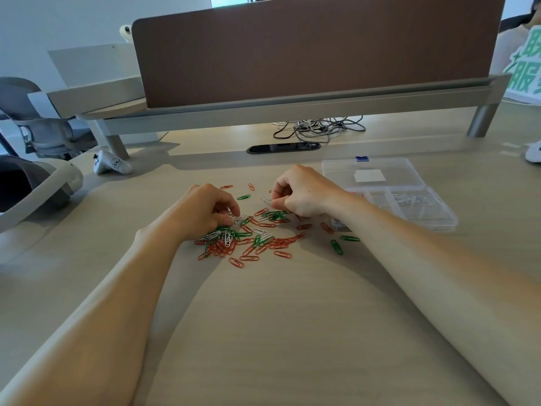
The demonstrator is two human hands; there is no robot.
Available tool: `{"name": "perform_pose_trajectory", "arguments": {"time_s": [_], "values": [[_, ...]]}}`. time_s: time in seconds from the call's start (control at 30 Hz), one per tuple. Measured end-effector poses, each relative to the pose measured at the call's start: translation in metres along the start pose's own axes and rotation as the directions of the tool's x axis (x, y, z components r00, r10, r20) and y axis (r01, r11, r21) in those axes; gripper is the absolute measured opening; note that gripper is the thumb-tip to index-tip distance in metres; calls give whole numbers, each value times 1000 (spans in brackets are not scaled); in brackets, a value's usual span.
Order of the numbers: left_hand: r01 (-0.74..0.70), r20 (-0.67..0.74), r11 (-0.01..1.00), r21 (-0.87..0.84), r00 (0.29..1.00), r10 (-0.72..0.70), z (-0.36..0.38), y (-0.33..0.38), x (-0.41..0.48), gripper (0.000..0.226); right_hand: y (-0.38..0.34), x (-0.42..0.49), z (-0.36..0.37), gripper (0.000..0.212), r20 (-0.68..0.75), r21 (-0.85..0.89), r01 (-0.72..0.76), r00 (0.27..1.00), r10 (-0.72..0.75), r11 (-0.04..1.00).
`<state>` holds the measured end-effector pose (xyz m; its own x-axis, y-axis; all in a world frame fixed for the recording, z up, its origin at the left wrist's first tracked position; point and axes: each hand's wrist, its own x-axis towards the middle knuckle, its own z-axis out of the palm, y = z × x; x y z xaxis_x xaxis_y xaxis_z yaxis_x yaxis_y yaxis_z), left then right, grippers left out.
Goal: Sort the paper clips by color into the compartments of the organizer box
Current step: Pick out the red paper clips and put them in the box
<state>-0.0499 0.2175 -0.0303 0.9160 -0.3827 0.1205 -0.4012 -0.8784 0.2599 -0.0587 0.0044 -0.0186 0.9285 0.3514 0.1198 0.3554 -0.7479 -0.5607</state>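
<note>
Here, glossy wire paper clips (251, 241) on matte desk (263, 332); left hand (207, 209) pinches some, right hand (301, 191) pinches white clip (265, 200).

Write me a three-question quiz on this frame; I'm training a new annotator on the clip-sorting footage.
1. True or false: the organizer box lies with its lid open, on the side of the right hand.
2. Which colour is the paper clip that the right hand pinches? A red, B green, C white.
3. Fill in: the loose pile on the desk holds red, white and ____ clips.

Key: 1 true; 2 C; 3 green.
</note>
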Motion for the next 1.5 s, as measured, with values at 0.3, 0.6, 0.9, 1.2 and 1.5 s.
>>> {"name": "perform_pose_trajectory", "arguments": {"time_s": [0.3, 0.6, 0.9, 1.2, 1.5], "values": [[66, 68, 996, 68, 995, -70, -1, 8, 6, 5, 0, 0, 3, 8, 13, -15, 8, 1000, -8, 1000], [121, -117, 981, -150, 983, -139, 0, 9, 4, 5, 2, 1, 1, 7, -2, -3, 12, 1000, -12, 1000], [236, -65, 971, -48, 969, -239, 7, 27, 12, 9, 3, 2, -1, 5, -15, -4, 15, 1000, -15, 1000], [308, 50, 951, -1, 950, -307, 7, 32, 21, 11, 5, 2, 0, 7, -17, 1, 16, 1000, -16, 1000], [367, 90, 921, -128, 929, -358, 3, 30, 14, 12, 8, 4, 0, 6, -30, 2, 18, 999, -18, 1000]]}}
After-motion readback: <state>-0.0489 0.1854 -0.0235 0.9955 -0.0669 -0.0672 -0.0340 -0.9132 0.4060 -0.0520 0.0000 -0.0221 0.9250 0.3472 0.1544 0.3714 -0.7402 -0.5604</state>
